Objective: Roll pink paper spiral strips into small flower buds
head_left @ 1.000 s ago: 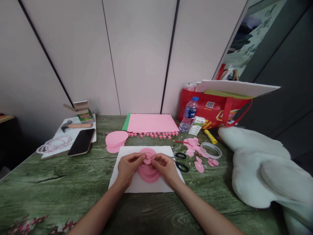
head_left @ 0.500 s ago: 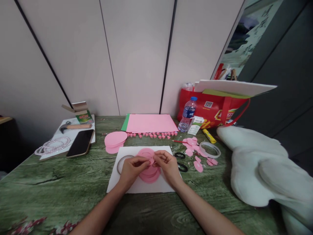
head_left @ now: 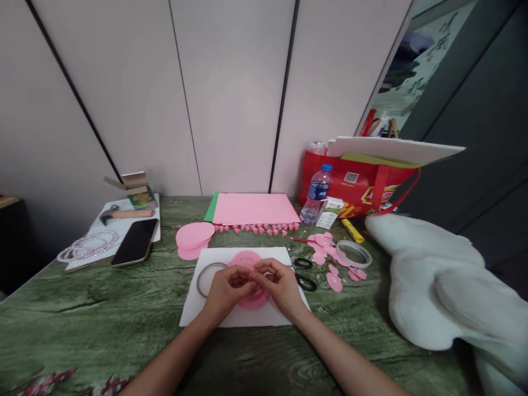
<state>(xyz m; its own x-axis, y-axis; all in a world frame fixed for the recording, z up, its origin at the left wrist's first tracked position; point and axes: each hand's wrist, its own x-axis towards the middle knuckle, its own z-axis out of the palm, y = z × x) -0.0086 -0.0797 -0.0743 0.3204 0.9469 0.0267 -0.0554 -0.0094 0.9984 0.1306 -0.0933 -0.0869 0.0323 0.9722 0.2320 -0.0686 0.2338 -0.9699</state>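
Observation:
My left hand [head_left: 231, 286] and my right hand [head_left: 278, 280] meet over a white board [head_left: 284, 316], fingertips pinched together. Between them is a pink paper strip [head_left: 253, 300], curving in rings like a spiral under the fingers. The part right at the fingertips is mostly hidden. A roll of narrow tape [head_left: 198, 283] lies on the board beside my left hand. Black-handled scissors [head_left: 306, 282] rest just right of my right hand, their blades out of sight.
Pink paper discs [head_left: 193, 234] are stacked at left, near a phone [head_left: 136, 242], hammer [head_left: 132, 213] and beads [head_left: 88, 247]. Small pink rolled pieces [head_left: 270, 231] line pink sheets [head_left: 256, 208]. Right are paper scraps [head_left: 322, 247], tape [head_left: 353, 254], a bottle [head_left: 317, 192] and red bag [head_left: 355, 190].
My hands have drawn closer together, the right one moving slightly left. The fingers now cover more of the pink paper strip's upper part.

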